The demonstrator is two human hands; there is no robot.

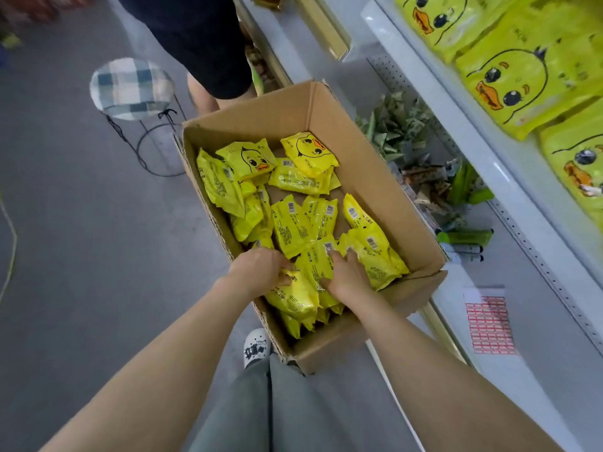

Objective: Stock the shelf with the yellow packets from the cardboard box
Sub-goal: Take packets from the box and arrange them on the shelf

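Observation:
An open cardboard box stands on the floor beside the shelf and holds several yellow duck-face packets. Both my hands reach into its near end. My left hand curls its fingers round the edge of a yellow packet at the near left. My right hand lies on a neighbouring packet with fingers bent over it and the thumb at its lower edge. More yellow duck packets stand in a row on the white shelf at the upper right.
Another person in dark shorts stands just beyond the box. A stool with a checked cushion is at the back left. Lower shelf tiers hold green and brown snacks and a red label sheet. My shoe is by the box.

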